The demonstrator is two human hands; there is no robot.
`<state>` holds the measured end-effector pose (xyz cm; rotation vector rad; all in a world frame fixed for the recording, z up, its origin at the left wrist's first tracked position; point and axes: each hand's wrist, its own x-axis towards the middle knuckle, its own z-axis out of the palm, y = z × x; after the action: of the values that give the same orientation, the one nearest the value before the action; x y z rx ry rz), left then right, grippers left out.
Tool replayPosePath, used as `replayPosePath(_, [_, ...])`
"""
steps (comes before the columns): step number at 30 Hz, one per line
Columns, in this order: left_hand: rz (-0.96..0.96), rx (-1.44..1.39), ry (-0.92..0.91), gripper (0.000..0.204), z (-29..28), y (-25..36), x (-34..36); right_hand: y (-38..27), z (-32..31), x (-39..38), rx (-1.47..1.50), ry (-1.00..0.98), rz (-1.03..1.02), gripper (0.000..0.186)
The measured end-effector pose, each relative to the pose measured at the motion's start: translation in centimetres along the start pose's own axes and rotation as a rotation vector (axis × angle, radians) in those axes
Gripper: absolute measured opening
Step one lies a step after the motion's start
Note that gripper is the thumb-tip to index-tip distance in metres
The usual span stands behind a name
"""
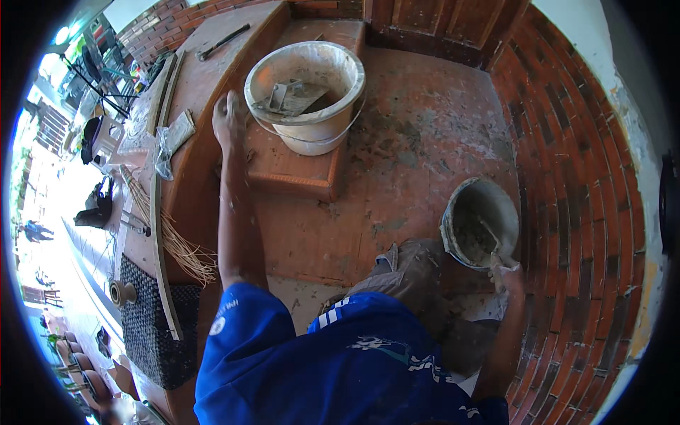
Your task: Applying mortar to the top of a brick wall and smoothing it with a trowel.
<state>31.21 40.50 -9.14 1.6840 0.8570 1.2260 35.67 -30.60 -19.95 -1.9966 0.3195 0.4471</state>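
Large pale bucket: stands on the step; contains a flat tool. Smaller bucket: beside the brick wall, mouth toward the viewer; contains grey residue. Left hand: beside the large pale bucket; grip indeterminate. Right hand: clenched on a thin-handled tool reaching into the smaller bucket.

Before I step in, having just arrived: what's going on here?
Someone in a blue shirt has their right hand at the rim of the smaller bucket, near the brick wall; its exact grip is unclear. The left hand is beside the larger bucket, holding nothing visible. A flat tool rests in the larger bucket's mouth.
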Motion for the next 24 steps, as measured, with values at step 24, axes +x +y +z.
replayPosePath(24, [0.356,-0.015,-0.253,0.043,-1.3,9.8,4.5,-11.5,8.7,-0.2,-0.345,0.237,-0.365,0.033])
